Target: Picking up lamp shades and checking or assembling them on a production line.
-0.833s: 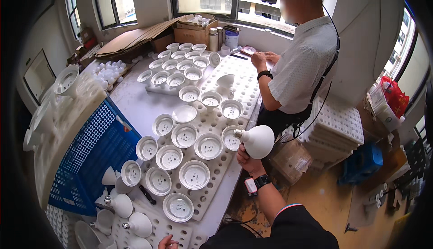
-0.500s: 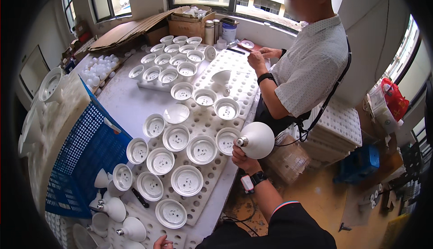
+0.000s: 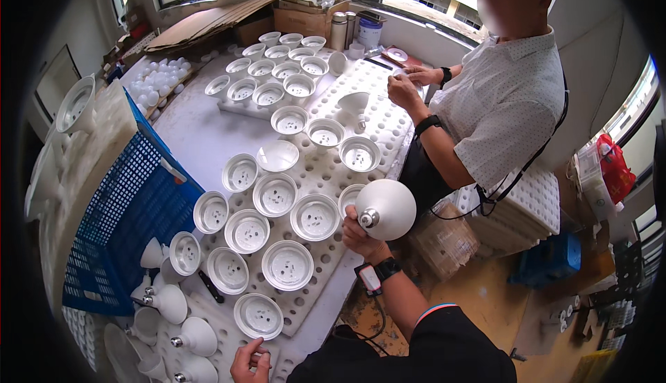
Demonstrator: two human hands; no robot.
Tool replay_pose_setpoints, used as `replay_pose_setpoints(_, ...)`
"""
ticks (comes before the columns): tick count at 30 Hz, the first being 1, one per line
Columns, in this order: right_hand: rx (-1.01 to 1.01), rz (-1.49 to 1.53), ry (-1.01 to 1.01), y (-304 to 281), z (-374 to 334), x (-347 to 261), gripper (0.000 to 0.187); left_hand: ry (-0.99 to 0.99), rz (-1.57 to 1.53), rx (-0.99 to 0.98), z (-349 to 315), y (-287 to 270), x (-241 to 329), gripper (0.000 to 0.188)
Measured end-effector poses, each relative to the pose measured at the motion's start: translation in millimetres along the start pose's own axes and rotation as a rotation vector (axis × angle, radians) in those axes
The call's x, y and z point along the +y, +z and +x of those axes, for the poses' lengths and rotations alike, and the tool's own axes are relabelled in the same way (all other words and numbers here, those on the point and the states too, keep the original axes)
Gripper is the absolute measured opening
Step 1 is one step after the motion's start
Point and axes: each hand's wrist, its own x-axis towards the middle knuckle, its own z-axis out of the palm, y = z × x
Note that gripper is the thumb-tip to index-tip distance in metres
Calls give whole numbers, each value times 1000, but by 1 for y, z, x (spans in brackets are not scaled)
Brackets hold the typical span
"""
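Observation:
In my right hand [image 3: 362, 234] is a white flared light bulb [image 3: 390, 208], its metal screw base turned toward me and my fingers closed round the neck. My left hand [image 3: 250, 363] is low at the bottom edge, fingers curled together; whatever lies between them is too small to make out. Just above it is an open white lamp cup [image 3: 259, 316] with small dark marks inside. Several similar cups stand in a white holed foam board [image 3: 316, 307]. One cup among them has a smooth white cover [image 3: 277, 155]. Finished-looking bulbs [image 3: 199, 336] lie left of my left hand.
A blue perforated crate [image 3: 121, 223] leans at the left beside a dark-handled tool [image 3: 211, 287]. Across the table a person [image 3: 499, 98] handles something small. White globes [image 3: 152, 84] lie at the far left. Foam boards [image 3: 531, 199] and a cardboard box [image 3: 444, 234] stand on the floor.
My left hand has come further into view, up toward the nearest lamp cup. My right hand, still holding the bulb, has shifted slightly left and up. The whole view has shifted somewhat.

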Motion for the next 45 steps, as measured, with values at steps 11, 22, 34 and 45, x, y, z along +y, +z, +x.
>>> replay_pose_setpoints(11,528,304,-634,-5,63,-66,11,-90,-190,117,-30,-10,-23,32)
replay_pose_setpoints(22,650,316,-697,-9,83,-78,9,-178,-248,148,-37,-8,-36,32)
replay_pose_setpoints(34,622,320,-640,-15,88,-79,11,-7,26,149,-39,-6,-38,14)
replay_pose_setpoints(45,637,278,-609,-16,95,-80,15,-151,-104,231,-37,-4,-28,21)
